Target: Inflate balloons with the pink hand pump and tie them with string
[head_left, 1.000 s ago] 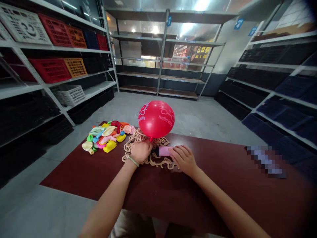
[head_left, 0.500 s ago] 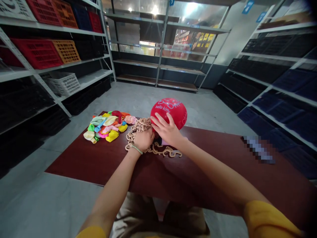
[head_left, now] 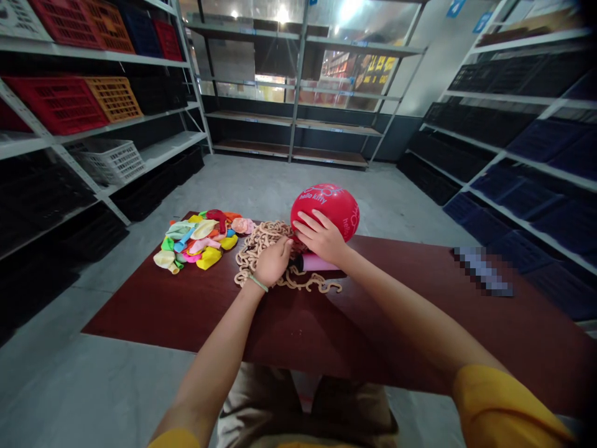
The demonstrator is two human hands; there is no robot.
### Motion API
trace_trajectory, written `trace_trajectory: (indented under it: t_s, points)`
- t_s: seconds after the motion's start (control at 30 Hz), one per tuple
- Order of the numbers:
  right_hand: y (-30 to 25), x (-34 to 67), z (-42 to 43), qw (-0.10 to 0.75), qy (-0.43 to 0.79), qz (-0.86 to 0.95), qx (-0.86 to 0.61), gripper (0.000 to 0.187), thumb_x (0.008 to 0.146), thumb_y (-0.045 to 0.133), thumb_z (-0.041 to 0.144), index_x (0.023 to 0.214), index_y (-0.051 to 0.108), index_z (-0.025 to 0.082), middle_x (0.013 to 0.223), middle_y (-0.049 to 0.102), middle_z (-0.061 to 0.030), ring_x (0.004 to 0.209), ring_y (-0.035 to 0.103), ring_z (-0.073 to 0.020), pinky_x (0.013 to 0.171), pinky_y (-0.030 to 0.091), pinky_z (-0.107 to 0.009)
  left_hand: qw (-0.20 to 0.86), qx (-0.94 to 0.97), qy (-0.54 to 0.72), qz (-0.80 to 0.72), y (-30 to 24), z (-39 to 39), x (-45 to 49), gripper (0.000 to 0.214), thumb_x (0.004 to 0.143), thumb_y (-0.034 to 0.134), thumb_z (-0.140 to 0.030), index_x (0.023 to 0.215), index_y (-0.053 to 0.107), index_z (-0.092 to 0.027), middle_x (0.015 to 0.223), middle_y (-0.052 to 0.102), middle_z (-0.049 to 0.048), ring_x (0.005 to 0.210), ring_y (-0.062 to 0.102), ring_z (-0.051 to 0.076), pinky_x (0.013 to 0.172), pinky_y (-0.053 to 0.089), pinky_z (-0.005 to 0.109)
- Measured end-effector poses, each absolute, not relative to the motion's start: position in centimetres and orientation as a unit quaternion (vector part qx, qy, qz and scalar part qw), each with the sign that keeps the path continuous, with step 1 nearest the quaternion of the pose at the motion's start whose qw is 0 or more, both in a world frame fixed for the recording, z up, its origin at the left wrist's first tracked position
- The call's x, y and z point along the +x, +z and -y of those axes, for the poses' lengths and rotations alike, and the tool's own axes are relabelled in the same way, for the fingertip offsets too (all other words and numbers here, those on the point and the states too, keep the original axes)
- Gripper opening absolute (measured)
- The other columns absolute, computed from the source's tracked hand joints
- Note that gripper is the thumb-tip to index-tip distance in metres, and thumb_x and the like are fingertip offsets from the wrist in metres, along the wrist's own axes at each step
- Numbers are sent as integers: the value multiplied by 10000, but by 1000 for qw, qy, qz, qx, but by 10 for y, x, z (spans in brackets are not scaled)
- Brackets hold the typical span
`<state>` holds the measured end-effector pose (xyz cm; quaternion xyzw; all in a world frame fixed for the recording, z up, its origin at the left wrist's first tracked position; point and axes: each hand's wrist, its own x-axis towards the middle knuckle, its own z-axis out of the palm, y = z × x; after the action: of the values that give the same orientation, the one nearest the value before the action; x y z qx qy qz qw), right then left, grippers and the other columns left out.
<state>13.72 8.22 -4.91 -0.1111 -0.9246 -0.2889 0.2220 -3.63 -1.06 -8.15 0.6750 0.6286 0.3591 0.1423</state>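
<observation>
A blown-up red balloon (head_left: 326, 202) with "hello kitty" print sits above the table, its neck end turned toward my left hand. My right hand (head_left: 321, 236) rests against the balloon's near side with fingers spread over it. My left hand (head_left: 273, 261), wearing a pale green band, is closed at the balloon's neck; its fingertips are mostly hidden. Beneath my hands lies a heap of tan chain (head_left: 261, 239), one end trailing right. A pink cylinder (head_left: 319, 262) with a black end, perhaps a balloon pump, lies under my right hand.
Uninflated balloons of many colours (head_left: 200, 239) are piled on the left of the brown table (head_left: 186, 311). A pixelated flat object (head_left: 482, 270) lies at the right. Racks with crates (head_left: 112, 99) flank both sides, and a shelf rack (head_left: 293, 124) stands at the back.
The balloon and my right hand have shifted slightly right, and the balloon has turned a little. More of the pink cylinder shows. My left hand stays near the chain.
</observation>
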Motion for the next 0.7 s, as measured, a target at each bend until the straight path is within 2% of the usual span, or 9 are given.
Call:
trace_trajectory:
  t_s: [0.13, 0.2, 0.3, 0.43, 0.6, 0.7]
  points:
    - [-45, 142, -82, 234, -259, 930, -118, 276, 931, 511, 146, 1135, 667, 246, 1346, 599, -6, 1392, 375, -233, 1133, 329, -554, 276, 589, 477, -590, -82, 7, -35, 436, 987, 303, -469, 759, 555, -196, 610, 601, 7, 555, 568, 146, 585, 444, 261]
    - [-45, 145, -81, 233, -269, 928, -113, 281, 931, 515, 147, 1154, 658, 240, 1353, 593, -12, 1393, 372, -242, 1135, 321, -563, 344, 550, 510, -564, -81, 6, -35, 389, 952, 396, -477, 772, 580, -185, 626, 626, 5, 504, 537, 128, 516, 431, 246]
    - [-44, 151, -78, 230, -282, 925, -109, 295, 932, 520, 152, 1192, 637, 228, 1388, 563, -27, 1396, 365, -260, 1134, 318, -567, 397, 523, 531, -536, -78, 7, -34, 328, 890, 514, -461, 802, 632, -169, 757, 697, 35, 537, 557, 122, 487, 435, 232]
    - [-44, 161, -67, 231, -258, 928, -134, 401, 934, 512, 136, 1313, 550, 262, 1445, 507, -15, 1408, 347, -247, 1135, 326, -551, 393, 543, 515, -535, -77, 9, -30, 290, 857, 560, -436, 829, 679, -172, 776, 714, 34, 594, 593, 132, 538, 466, 238]
    - [-46, 187, -54, 189, -223, 946, -140, 514, 949, 470, 126, 1442, 406, 257, 1527, 396, -14, 1450, 259, -217, 1182, 283, -487, 299, 601, 494, -553, -84, 11, -27, 209, 836, 606, -371, 888, 702, -192, 795, 712, 16, 706, 629, 146, 684, 483, 255]
    - [-58, 212, -43, 191, -199, 947, -164, 544, 942, 465, 106, 1459, 391, 258, 1523, 404, -20, 1443, 276, -211, 1181, 277, -453, 264, 610, 480, -572, -88, 12, -26, 199, 848, 603, -372, 888, 696, -200, 792, 706, 11, 707, 626, 147, 690, 473, 255]
